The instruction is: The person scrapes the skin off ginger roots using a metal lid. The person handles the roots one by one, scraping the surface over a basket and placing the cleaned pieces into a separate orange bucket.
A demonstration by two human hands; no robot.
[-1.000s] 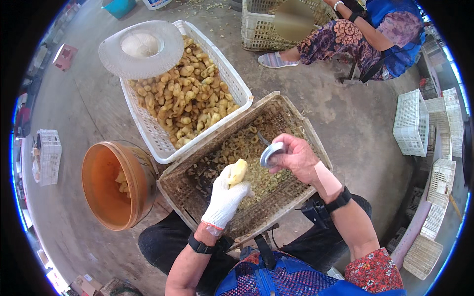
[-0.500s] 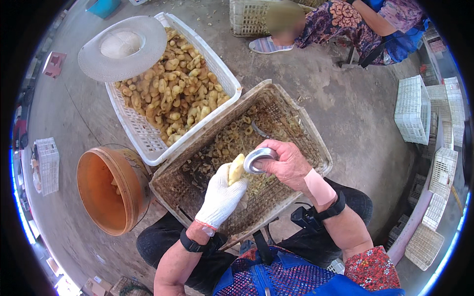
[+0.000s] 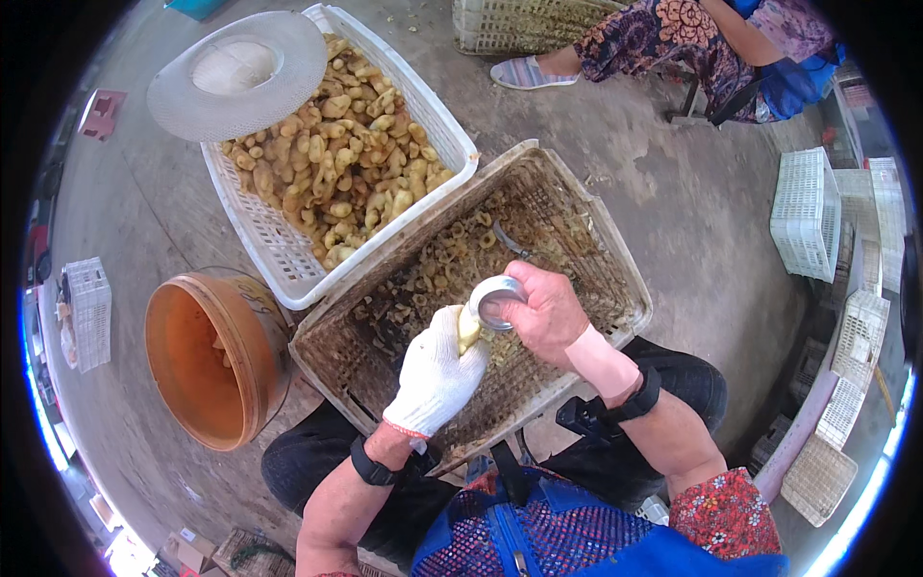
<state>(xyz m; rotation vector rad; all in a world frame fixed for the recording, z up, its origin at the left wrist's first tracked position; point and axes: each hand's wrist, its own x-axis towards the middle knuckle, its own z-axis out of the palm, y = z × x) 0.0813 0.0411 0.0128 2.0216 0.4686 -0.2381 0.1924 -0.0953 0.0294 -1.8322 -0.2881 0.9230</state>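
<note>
My left hand (image 3: 437,373), in a white knit glove, is closed around a pale yellow, root-like vegetable piece (image 3: 468,330). Bare, my right hand (image 3: 548,313) grips a wide shiny metal ring (image 3: 496,300), with fingers hooked around its right side. The ring's left edge touches the top of the vegetable piece, or very nearly so. Both hands are over a dirty, brown-stained crate (image 3: 625,260) across my knees. Inside it lie ring-shaped scraps and shreds (image 3: 461,240) and a curved, thin grey piece (image 3: 510,240), possibly metal.
Beyond the crate stands a white crate (image 3: 452,168) heaped with knobby yellow vegetables (image 3: 336,163), a pale brimmed hat (image 3: 236,72) on its corner. An orange bucket (image 3: 207,361) with pieces inside is at left. Another person (image 3: 663,43) sits far right, near white crates (image 3: 806,216).
My right hand has brought the ring slightly left and down against the vegetable piece. The ring has turned to show its opening more. My view has shifted slightly.
</note>
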